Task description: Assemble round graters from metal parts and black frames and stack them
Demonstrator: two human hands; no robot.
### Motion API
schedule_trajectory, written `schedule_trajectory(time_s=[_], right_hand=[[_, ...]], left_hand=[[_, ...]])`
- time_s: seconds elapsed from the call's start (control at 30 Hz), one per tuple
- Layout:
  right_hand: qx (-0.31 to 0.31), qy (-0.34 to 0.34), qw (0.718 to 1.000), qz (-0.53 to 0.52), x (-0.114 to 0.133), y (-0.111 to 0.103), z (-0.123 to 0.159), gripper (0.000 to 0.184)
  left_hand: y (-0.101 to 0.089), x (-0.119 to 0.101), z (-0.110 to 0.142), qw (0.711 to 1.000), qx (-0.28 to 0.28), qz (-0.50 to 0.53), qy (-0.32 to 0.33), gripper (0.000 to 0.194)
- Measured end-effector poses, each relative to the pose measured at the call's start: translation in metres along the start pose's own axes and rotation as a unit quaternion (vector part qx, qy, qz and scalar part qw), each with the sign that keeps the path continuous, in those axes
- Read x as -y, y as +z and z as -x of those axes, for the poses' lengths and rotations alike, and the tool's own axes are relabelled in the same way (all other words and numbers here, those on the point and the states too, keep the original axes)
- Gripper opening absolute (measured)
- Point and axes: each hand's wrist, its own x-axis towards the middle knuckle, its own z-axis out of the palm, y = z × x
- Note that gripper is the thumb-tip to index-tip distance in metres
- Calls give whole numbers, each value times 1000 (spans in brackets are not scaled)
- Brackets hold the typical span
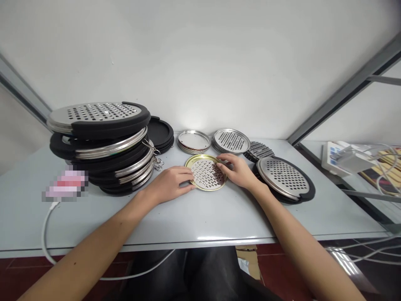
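Note:
A round metal grater plate [206, 175] sits in a gold-coloured rim in front of me on the table. My left hand [175, 183] holds its left edge, with the fingers on the rim and the thumb low at the side. At the upper right edge, my right hand [238, 170] has curled fingers on the plate and rim. Behind it lie a stack of plain silver discs [194, 140] and a stack of slotted grater plates [232, 141]. The undersides of both hands' grips are hidden.
A tall, uneven pile of graters with black rims [109, 129] rises at left, with black round covers [160, 133] behind it. Dark perforated plates [260, 150] and another black-rimmed grater [285, 177] lie at right. A white cable [46, 225] crosses the front left edge.

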Motion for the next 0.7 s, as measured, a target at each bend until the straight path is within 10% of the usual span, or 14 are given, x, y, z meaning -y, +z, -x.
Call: schedule_trajectory(time_s=[0.37, 0.7], right_hand=[[-28, -8, 1000, 0, 3, -1, 1, 23], [50, -56, 997, -20, 0, -7, 2, 11]], left_hand=[[-3, -7, -4, 992, -50, -2, -117, 7], [3, -7, -4, 990, -3, -19, -142, 46]])
